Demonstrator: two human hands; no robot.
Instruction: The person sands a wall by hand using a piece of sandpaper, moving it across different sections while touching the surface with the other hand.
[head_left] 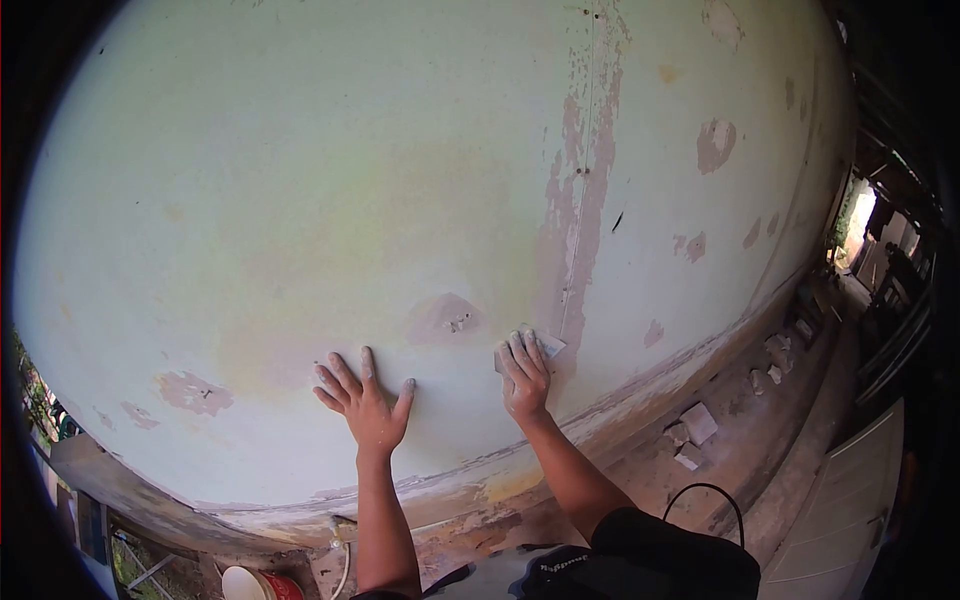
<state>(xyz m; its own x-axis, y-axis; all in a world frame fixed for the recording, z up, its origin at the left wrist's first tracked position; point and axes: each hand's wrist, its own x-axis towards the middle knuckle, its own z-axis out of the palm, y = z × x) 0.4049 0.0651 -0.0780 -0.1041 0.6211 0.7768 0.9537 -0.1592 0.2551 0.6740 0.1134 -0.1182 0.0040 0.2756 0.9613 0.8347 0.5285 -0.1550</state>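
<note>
My left hand (375,405) lies against the pale green wall (350,200) with its fingers spread and nothing in it. To its right, my right hand (524,375) presses a thin, light sheet (548,343) to the wall, fingers close together over it; the sheet looks like sandpaper, and its edges show on both sides of the fingers. Between and above the hands is a pinkish bare patch (447,318) with small marks in its middle. A vertical seam with flaked paint (580,240) runs up the wall just right of my right hand.
At the lower left stands a white and red bucket (262,584), near a pale hose (345,570). Broken blocks (699,423) lie on the ground along the wall's foot at right. A black curved cable or handle (738,505) and a light panel (845,510) are at lower right.
</note>
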